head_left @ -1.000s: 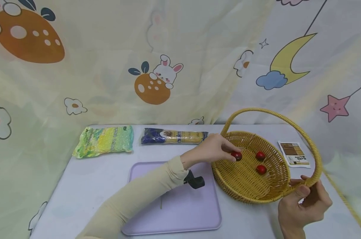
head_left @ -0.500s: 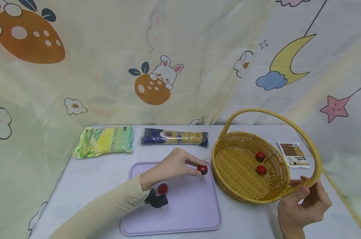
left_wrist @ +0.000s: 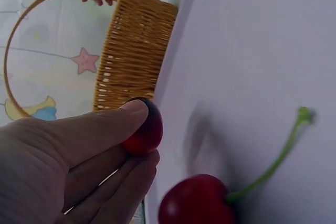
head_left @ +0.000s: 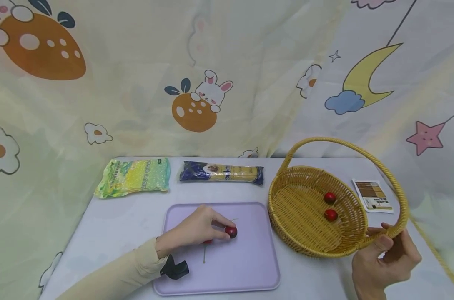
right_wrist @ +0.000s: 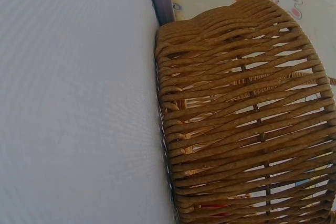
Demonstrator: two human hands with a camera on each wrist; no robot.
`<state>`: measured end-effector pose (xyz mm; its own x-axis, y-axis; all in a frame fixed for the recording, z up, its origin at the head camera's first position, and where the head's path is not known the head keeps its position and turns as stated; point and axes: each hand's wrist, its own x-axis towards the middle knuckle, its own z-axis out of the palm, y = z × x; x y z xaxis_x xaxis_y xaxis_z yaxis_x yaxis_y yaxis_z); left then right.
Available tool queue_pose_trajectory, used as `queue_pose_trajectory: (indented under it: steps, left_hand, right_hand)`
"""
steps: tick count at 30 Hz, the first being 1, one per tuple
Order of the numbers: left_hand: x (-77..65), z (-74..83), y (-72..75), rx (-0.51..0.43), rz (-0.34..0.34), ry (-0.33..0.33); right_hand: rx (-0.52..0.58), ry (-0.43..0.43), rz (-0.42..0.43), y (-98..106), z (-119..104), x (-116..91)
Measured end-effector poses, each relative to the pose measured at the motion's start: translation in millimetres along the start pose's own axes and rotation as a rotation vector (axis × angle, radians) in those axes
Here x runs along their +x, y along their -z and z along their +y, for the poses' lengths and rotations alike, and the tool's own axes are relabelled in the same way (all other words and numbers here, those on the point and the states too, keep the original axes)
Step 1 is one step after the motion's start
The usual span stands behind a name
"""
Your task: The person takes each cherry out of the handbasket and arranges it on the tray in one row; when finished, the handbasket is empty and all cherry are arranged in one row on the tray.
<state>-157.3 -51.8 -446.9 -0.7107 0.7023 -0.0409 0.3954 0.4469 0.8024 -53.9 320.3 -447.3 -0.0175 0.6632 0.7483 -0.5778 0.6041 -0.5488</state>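
My left hand (head_left: 196, 227) pinches a dark red cherry (head_left: 231, 232) between thumb and fingers, over the lilac tray (head_left: 245, 271). A second cherry (left_wrist: 197, 203), with a green stem, lies on the tray close to that hand. In the head view this one is mostly hidden behind the fingers. At the right stands a round wicker basket (head_left: 305, 221) with a tall arched handle. Inside it are two red cherries, a rear one (head_left: 329, 197) and a front one (head_left: 331, 215). My right hand (head_left: 386, 260) grips the basket where the handle meets the rim.
Along the back of the white table lie a green-yellow packet (head_left: 134, 177) and a long blue-and-yellow packet (head_left: 223, 173). Behind the basket's right side is a flat brown-and-white sachet (head_left: 373, 196). A printed curtain (head_left: 144, 83) hangs beyond the table's back edge.
The left hand has moved from inside the basket leftward to over the tray, carrying its cherry along. The right hand and the basket have stayed in place.
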Motion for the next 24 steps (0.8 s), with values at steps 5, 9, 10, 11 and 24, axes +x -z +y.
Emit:
queue_pose_trajectory:
  steps: [5, 9, 10, 11, 24]
  left_hand:
    - [-4.4, -7.9, -6.2, 0.055, -0.010, -0.042]
    - [-5.9, -12.0, -9.1, 0.069, -0.017, -0.052]
    - [-6.0, -12.1, -9.2, 0.071, -0.019, -0.052]
    - [-6.1, -12.1, -9.2, 0.075, -0.019, -0.058]
    - [-7.7, 11.8, 5.9, 0.110, 0.068, -0.092]
  right_hand:
    - [-0.027, -0.005, -0.017, 1, 0, 1]
    - [-0.029, -0.010, -0.021, 3, 2, 0]
    - [-0.038, -0.011, -0.025, 3, 2, 0]
    - [-0.046, -0.011, -0.029, 3, 2, 0]
    - [-0.044, -0.005, -0.028, 3, 2, 0]
